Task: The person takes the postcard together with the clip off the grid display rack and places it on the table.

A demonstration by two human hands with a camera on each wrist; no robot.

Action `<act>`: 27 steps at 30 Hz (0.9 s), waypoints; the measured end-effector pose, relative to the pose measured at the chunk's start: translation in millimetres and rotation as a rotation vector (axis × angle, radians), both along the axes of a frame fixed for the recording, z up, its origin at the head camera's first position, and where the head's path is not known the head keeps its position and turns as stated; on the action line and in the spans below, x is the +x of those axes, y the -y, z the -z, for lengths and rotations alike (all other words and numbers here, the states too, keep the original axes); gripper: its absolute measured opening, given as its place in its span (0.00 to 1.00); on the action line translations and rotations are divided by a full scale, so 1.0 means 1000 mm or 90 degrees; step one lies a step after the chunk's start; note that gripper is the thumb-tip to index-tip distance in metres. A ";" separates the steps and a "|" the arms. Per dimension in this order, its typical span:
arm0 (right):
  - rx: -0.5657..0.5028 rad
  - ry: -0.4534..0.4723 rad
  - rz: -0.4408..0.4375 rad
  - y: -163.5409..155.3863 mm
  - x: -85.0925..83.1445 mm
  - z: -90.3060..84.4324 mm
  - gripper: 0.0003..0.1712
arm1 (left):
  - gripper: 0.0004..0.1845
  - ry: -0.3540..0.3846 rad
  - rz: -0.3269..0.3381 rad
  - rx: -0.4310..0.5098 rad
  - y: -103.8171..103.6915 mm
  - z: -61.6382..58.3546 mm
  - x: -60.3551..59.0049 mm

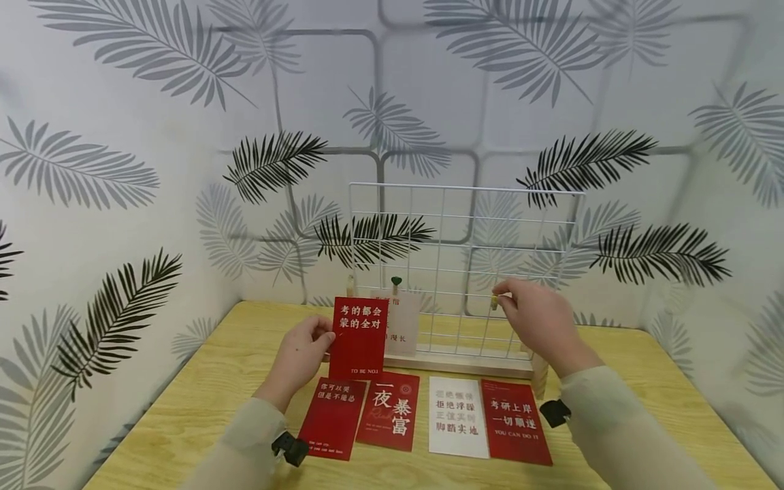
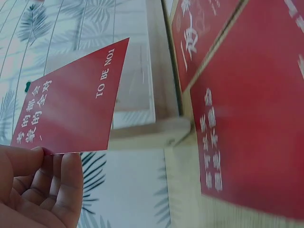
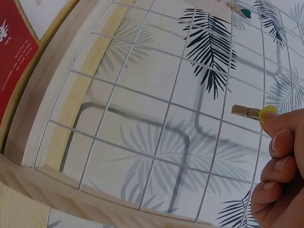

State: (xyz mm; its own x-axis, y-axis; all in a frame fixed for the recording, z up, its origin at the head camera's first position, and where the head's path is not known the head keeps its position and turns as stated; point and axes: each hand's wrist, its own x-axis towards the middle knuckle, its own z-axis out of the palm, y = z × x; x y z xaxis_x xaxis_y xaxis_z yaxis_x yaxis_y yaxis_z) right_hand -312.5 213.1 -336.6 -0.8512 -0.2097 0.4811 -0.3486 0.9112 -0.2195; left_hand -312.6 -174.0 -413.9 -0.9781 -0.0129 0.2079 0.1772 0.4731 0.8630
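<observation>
Now | left hand [image 1: 300, 357] holds red card [image 1: 358, 338] | right hand [image 1: 539, 320] pinches clothespin [image 3: 246, 111]

White card [image 1: 401, 320] — half hidden behind red card [image 1: 358, 338].

Both arms wear loose, pale beige long sleeves that end at the wrists. A small black camera unit is strapped under each wrist; the hands are bare.
</observation>
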 end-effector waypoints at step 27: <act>-0.069 0.057 0.007 -0.058 0.018 0.033 0.11 | 0.08 0.027 -0.014 -0.020 0.070 -0.011 0.001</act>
